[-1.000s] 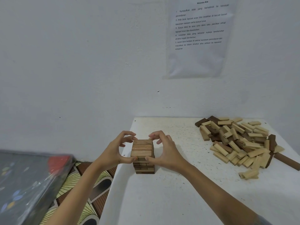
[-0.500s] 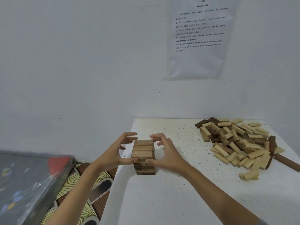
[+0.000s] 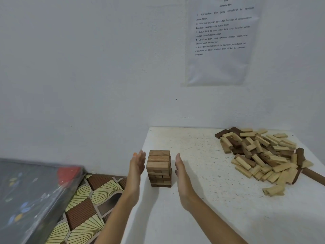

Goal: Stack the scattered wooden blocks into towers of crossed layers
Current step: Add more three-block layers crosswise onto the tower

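White speckled table [image 3: 211, 217] set into a corner of white wall; patterned floor mat [image 3: 84, 208] and a dark plastic-wrapped panel [image 3: 26, 191] lie to its left.

Both forearms reach in from the near edge. Left hand [image 3: 138, 164] and right hand [image 3: 181, 175] are flat with fingers straight, palms turned inward, gripping nothing. They flank the tower [image 3: 159, 168], one on each side. Right hand stands apart from it; left hand is just beside it, contact unclear.

Tower stands upright near the table's left edge, long axis vertical. Its top layer is three blocks side by side, long axes running left to right. The layer below appears to show block ends toward the camera, i.e. crossed.

Loose pile of blocks [image 3: 263, 155], light and dark, lies well apart at far right. Printed sheet [image 3: 221, 41] hangs on the wall behind.
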Demonstrator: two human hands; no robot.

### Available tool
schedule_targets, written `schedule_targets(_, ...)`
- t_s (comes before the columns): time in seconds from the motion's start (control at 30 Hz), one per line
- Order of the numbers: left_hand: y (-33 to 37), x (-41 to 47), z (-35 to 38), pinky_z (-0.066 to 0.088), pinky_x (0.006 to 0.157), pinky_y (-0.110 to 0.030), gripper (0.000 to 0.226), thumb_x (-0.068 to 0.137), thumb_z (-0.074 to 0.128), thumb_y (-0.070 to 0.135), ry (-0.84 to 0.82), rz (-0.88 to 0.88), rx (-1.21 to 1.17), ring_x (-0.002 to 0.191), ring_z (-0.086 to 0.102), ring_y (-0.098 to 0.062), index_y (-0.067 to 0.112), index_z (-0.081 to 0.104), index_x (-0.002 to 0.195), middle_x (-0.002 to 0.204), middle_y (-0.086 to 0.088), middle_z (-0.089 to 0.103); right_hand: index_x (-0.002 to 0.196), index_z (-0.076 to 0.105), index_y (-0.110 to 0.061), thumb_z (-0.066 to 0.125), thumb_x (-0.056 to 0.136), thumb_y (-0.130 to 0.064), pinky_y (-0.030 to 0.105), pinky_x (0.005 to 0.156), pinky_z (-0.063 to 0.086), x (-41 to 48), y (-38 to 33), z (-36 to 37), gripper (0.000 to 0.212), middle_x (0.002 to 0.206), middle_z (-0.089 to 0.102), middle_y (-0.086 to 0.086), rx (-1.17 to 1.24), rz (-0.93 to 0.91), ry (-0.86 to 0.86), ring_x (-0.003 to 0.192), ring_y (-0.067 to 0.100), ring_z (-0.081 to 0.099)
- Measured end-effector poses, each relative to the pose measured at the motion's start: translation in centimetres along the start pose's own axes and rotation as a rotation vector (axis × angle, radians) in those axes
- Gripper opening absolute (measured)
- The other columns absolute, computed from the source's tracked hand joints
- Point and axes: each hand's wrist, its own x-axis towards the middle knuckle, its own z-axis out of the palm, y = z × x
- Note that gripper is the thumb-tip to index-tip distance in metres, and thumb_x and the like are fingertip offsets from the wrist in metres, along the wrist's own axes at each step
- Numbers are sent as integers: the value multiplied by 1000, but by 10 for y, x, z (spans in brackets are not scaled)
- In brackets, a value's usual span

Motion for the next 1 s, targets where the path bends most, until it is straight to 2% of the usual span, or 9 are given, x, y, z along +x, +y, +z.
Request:
schedule_targets(0.03,-3,-2,5,12,122,-44,57,99,16,59,0,-15,-21,140,33,-8,34,33,147,152,13,37,114,48,-45,14,102,-52,5,88,30,-2,-3,6,36,99,54,-38,16,15,-7,80,-28,50)
schedule_targets(0.07,-4,-4,9,14,122,-43,59,98,16,60,3,-27,-39,139,34,-8,33,33,148,152,12,38,107,56,-43,12,101,-54,-1,76,36,-1,-3,10,46,90,61,-36,28,16,-14,72,-26,54)
schedule_targets(0.13,-4,-6,16,18,121,-40,60,97,17,63,23,-34,-70,138,36,-7,35,34,147,150,10,42,112,65,-38,8,97,-63,2,67,42,11,9,14,64,95,71,-22,30,10,-19,83,-17,62)
schedule_targets(0.27,7,-11,28,27,104,-26,43,97,18,62,54,-23,-57,127,41,-5,48,43,129,139,11,48,137,48,-41,14,79,-89,24,96,43,29,25,23,83,130,61,-13,23,13,22,117,0,57)
schedule_targets(0.37,10,-12,32,28,95,-22,49,99,15,57,55,-11,-50,110,48,1,42,40,138,132,10,48,146,28,-48,21,66,-99,43,116,27,36,32,28,96,155,31,-11,33,18,16,140,7,33)
schedule_targets(0.5,11,-12,33,33,83,-15,51,100,13,56,72,-10,-26,92,47,13,40,42,138,119,13,54,148,21,-49,20,59,-102,47,119,21,33,27,34,103,159,22,-9,52,-7,36,145,11,23)
schedule_targets(0.63,10,-12,31,37,84,-15,48,100,12,55,63,-8,-2,86,55,15,42,54,117,108,17,61,149,0,-51,15,50,-105,48,121,9,31,24,35,113,161,10,-15,-2,-47,64,148,10,9)
schedule_targets(0.8,10,-8,28,33,95,-26,54,98,13,59,53,-13,-6,100,51,8,37,48,133,117,10,62,147,-7,-51,11,42,-107,49,121,6,34,25,33,121,161,2,-15,-58,-48,66,149,12,4)
schedule_targets(1.0,11,-8,29,42,78,-15,49,99,14,58,53,-33,-2,97,58,6,39,55,120,104,15,67,149,-6,-47,11,41,-107,48,121,7,35,25,33,124,162,3,-13,-60,-74,58,149,11,4)
